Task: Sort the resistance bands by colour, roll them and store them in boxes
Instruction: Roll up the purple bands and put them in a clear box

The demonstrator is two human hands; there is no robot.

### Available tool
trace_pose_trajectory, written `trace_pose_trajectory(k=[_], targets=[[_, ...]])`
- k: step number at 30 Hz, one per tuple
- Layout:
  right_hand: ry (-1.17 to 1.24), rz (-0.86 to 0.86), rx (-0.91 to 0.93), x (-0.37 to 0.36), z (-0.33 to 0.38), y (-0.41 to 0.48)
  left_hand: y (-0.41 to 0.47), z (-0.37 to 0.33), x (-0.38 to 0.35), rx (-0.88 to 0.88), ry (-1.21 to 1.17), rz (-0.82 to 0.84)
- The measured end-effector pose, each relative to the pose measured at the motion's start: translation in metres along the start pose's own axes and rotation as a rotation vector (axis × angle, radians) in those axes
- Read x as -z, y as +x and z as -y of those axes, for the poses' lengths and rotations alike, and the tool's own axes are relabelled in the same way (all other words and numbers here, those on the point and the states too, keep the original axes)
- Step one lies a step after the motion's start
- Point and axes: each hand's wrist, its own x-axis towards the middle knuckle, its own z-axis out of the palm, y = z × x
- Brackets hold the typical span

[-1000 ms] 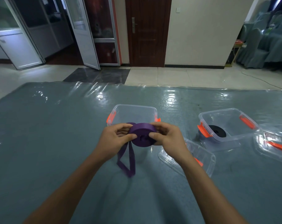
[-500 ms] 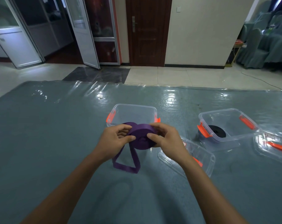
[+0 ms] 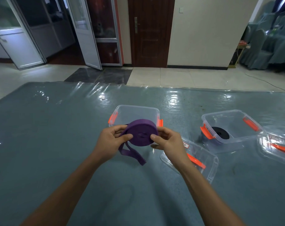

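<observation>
A purple resistance band (image 3: pixel 141 133), mostly wound into a thick roll, is held above the table between both hands. My left hand (image 3: pixel 111 141) grips its left side, thumb on the roll's face. My right hand (image 3: pixel 167 141) grips the right side the same way. A short loose loop of the band hangs below the roll toward the table. Just behind the roll stands an open clear box with orange clips (image 3: pixel 135 112), with nothing visible inside. A second clear box (image 3: pixel 233 128) to the right holds a rolled black band (image 3: pixel 220 132).
A clear lid with an orange clip (image 3: pixel 198 159) lies on the table under my right wrist. Another lid (image 3: pixel 278 147) lies at the right edge. The table (image 3: pixel 48 136) has a grey-blue cover under shiny plastic film. Doors and tiled floor lie beyond.
The hanging purple tail has grown shorter and swung to the right as more of it has wound onto the roll. Both hands stay in about the same place.
</observation>
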Motion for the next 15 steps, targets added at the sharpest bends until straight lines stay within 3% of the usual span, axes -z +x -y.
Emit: trace_pose_trajectory(k=[6, 15], targets=[[-0.18, 0.073, 0.072, 0.0, 0.011, 0.003, 0.001, -0.003, 0.0, -0.009, 0.149, 0.015], [-0.207, 0.06, 0.062, 0.0, 0.012, 0.0, -0.007, -0.004, -0.005, -0.018, 0.117, 0.137]])
